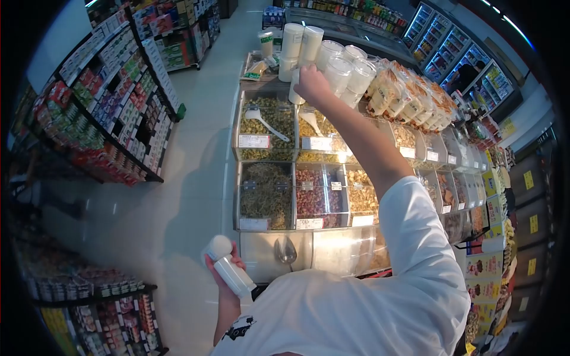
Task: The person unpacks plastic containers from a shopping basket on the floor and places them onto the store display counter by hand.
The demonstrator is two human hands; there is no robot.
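Observation:
Low at the left, my left hand is wrapped around a white cylindrical jar. A round white piece, perhaps a second jar seen end-on, is held in the same hand. My right arm stretches across the bins. At the back of the counter, my right hand has its fingers closed on the top of a small white jar. Taller stacked white jars stand just behind that hand, and clear-lidded tubs are on its right.
Below lie clear bins of dried goods, with a white scoop in one. A metal scoop rests at the near edge. Packaged bags are piled right of the tubs. Store shelves stand left across the aisle floor.

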